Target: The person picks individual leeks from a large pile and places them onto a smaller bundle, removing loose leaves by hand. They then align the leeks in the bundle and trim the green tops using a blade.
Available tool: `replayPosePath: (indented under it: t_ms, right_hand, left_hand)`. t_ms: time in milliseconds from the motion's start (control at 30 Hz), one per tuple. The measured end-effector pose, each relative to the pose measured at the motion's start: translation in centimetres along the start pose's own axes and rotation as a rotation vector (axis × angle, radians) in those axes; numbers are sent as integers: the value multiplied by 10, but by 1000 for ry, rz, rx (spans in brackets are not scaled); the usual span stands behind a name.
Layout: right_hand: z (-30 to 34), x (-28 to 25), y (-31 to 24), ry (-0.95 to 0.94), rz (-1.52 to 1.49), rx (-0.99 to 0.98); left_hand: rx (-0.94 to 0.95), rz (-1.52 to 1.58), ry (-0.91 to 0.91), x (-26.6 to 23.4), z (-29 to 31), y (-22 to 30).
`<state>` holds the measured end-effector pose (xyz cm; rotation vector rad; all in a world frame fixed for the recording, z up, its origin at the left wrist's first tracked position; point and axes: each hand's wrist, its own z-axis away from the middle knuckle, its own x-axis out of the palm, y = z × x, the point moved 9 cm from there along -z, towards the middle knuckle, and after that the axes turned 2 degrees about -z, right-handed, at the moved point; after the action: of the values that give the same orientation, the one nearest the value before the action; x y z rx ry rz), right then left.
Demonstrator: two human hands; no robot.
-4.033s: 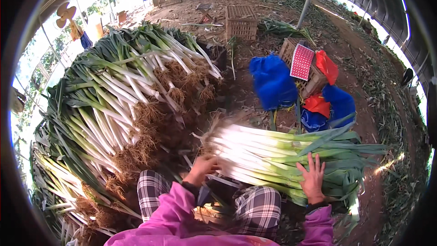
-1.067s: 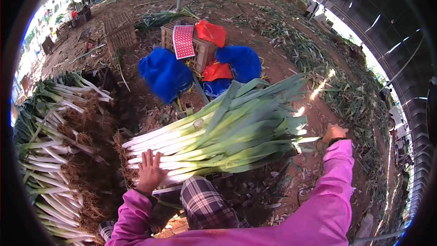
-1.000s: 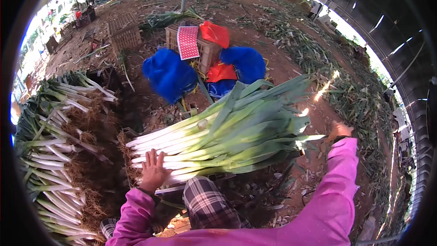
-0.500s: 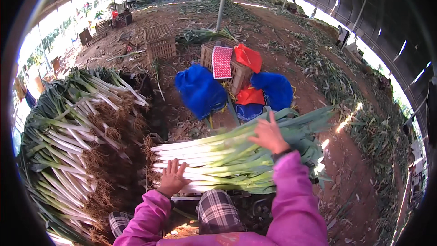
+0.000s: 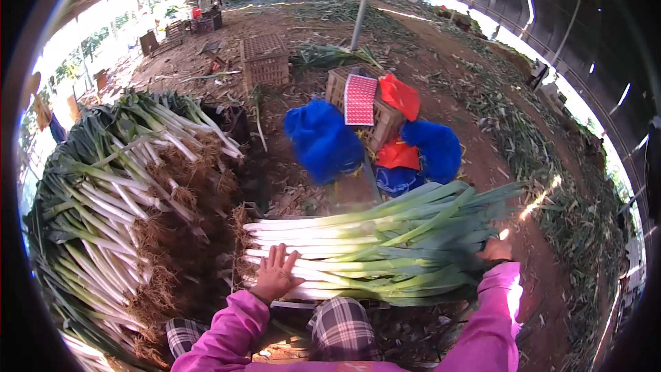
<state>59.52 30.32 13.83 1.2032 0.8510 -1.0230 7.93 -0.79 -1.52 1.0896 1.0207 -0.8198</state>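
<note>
A bundle of leeks [image 5: 358, 238] lies crosswise before me, white stems and brown roots to the left, green leaves to the right. My left hand [image 5: 277, 274] rests on the lower white stems near the roots, palm down with fingers spread. At the right, my right hand [image 5: 494, 250] is against the ends of the green leaves [image 5: 441, 262]. Its fingers are small and partly hidden there, so their grip is unclear. A support under the bundle is mostly covered.
A large heap of leeks [image 5: 103, 213] lies at the left, roots facing the bundle. Beyond the bundle, blue mesh bags [image 5: 322, 141], red bags [image 5: 399, 96] and a red-and-white patterned sheet [image 5: 360, 100] surround a plastic crate [image 5: 337, 86]. Another crate [image 5: 265, 62] stands farther back. Leaf scraps [image 5: 530, 158] litter the right.
My right hand has moved right and nearer, from above the leaves to their ends. My left hand stays on the stems. The whole view has shifted slightly.
</note>
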Motion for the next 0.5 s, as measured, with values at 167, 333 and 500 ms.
replayPosePath:
  t_ms: [167, 333, 500]
  right_hand:
    - [9, -75, -16, 388, -5, -227]
    - [197, -90, -250, 400, -139, -1066]
    - [184, 0, -286, 239, -42, -1120]
  left_hand:
    - [19, 18, 49, 7, 1, 6]
    - [20, -19, 63, 14, 9, 13]
    - [-148, 0, 142, -6, 30, 7]
